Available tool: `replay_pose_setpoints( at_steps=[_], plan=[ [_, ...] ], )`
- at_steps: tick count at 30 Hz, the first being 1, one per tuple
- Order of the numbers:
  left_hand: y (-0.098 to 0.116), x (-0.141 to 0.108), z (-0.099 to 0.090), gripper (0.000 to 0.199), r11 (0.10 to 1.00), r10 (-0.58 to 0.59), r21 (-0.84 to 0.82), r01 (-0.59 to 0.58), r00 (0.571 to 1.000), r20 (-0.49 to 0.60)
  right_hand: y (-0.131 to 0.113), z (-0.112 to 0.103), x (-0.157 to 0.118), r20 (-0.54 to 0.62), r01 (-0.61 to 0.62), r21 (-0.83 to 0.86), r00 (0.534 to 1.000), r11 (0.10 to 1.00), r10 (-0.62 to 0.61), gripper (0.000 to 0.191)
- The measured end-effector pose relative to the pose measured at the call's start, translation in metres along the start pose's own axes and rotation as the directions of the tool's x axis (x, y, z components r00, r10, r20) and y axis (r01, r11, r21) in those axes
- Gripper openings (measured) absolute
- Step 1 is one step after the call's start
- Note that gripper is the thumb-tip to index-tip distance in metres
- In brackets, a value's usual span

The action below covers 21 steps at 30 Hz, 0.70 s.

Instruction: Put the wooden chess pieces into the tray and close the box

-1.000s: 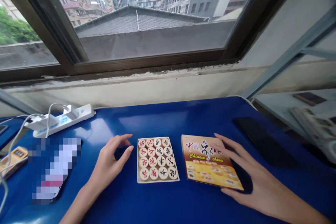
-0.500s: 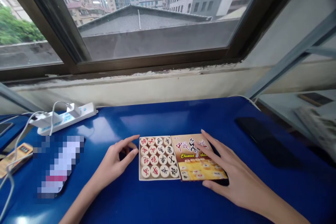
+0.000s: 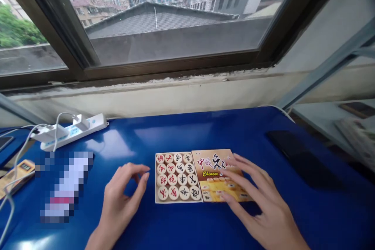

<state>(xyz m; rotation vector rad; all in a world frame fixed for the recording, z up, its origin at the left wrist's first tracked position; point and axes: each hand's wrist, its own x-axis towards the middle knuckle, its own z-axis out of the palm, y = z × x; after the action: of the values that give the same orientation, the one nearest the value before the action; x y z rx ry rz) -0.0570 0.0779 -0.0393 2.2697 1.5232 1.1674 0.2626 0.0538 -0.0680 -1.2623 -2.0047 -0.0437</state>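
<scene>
A shallow white box (image 3: 179, 202) lies on the blue table, filled with rows of round Chinese chess pieces (image 3: 172, 179) marked in red and black characters. Against its right side is the printed lid (image 3: 208, 188), labelled "Chinese" with a picture of pieces. My left hand (image 3: 121, 191) is just left of the box, apart from it, with fingers bent and thumb and forefinger a little apart, holding nothing. Spread over the right part of the lid are the fingers of my right hand (image 3: 260, 199); whether they touch it I cannot tell.
A dark phone-like slab (image 3: 301, 160) lies to the right. On the left are a pixelated phone (image 3: 67, 187), a white power strip (image 3: 73, 133) with plugs and cables, and a brown-and-yellow packet (image 3: 17, 175). A window and wall (image 3: 140, 99) stand behind the table (image 3: 175, 133).
My left hand has drawn back left and down, away from the box edge. My right hand has shifted from gripping around the lid's right edge to hovering or resting over its face.
</scene>
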Motion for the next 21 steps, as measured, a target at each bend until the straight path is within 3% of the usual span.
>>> replay_pose_setpoints(
  at_steps=[3, 7, 13, 21],
  plan=[
    [0.016, -0.023, 0.008, 0.004, 0.999, -0.032, 0.027, 0.032, 0.999, -0.004, -0.033, 0.011, 0.006, -0.076, 0.018, 0.006, 0.997, 1.0, -0.018, 0.019],
    [0.026, -0.046, 0.018, 0.016, 0.992, -0.121, 0.037, 0.119, 0.991, 0.056, -0.054, 0.024, 0.006, -0.037, -0.034, -0.063, 0.999, 0.997, 0.032, 0.012],
    [0.028, -0.05, 0.022, 0.021, 0.983, -0.177, 0.067, 0.171, 0.98, 0.096, -0.054, 0.029, 0.002, 0.004, -0.072, -0.061, 0.997, 0.996, 0.073, 0.014],
    [0.029, -0.043, 0.022, 0.016, 0.987, -0.153, 0.051, 0.151, 0.988, 0.037, -0.055, 0.03, 0.003, 0.008, -0.132, -0.015, 0.991, 0.991, 0.133, 0.011]
  ],
)
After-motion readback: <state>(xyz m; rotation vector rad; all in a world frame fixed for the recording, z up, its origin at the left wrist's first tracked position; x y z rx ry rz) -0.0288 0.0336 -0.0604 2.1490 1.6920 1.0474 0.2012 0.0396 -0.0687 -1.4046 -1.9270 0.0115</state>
